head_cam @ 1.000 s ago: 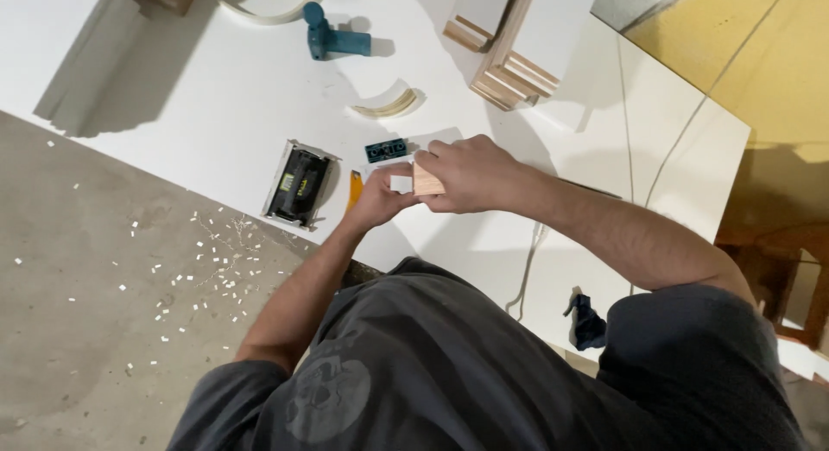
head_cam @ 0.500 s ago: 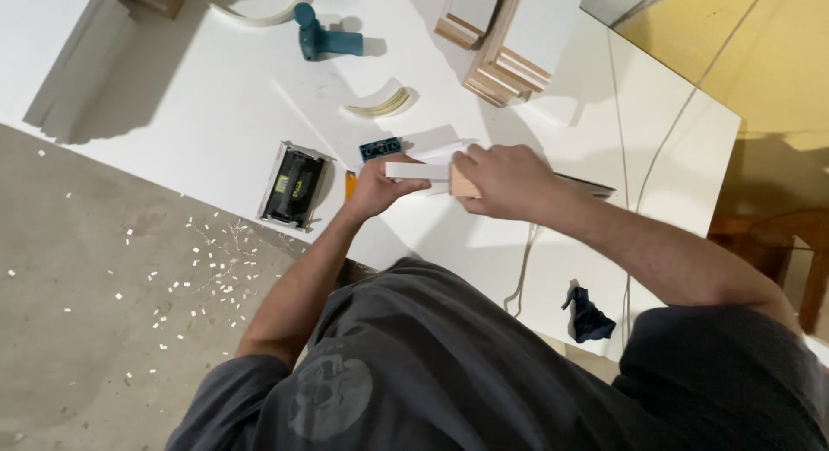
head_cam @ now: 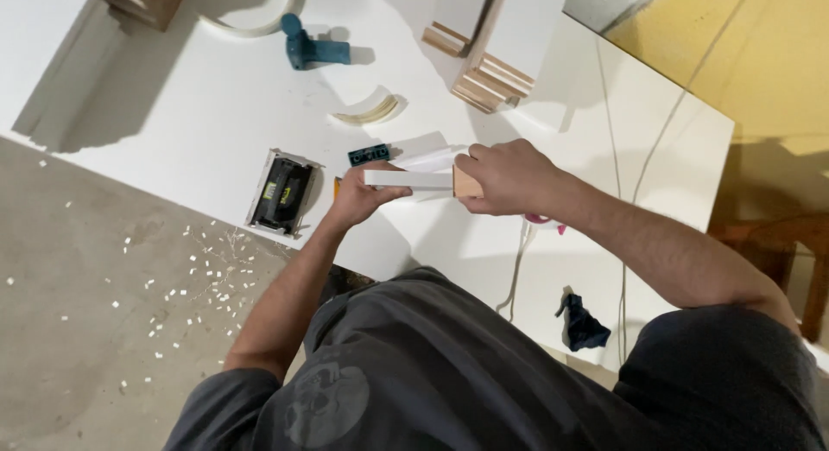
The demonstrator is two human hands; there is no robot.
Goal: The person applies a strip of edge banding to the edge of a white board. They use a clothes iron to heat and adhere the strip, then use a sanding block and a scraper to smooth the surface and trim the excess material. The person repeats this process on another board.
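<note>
Both of my hands hold one white strip of board (head_cam: 406,179) with a bare wood end, level above the white worktable (head_cam: 173,123). My left hand (head_cam: 358,196) grips the strip's left part from below. My right hand (head_cam: 509,176) is closed over its right, wood-coloured end. Just behind the strip lies a small dark teal block (head_cam: 368,154), and a black and grey sander (head_cam: 281,192) sits to the left of my left hand near the table's front edge.
A blue handled tool (head_cam: 309,47), a curved white trim piece (head_cam: 370,114) and stacked white-faced boards (head_cam: 488,75) lie farther back. A white cable (head_cam: 516,278) and a dark blue rag (head_cam: 583,323) are near the front right. Wood chips litter the concrete floor (head_cam: 104,330).
My hands have drawn apart along the strip, showing more of its white length. The right hand moved right to the wood end, and the strip now lies level.
</note>
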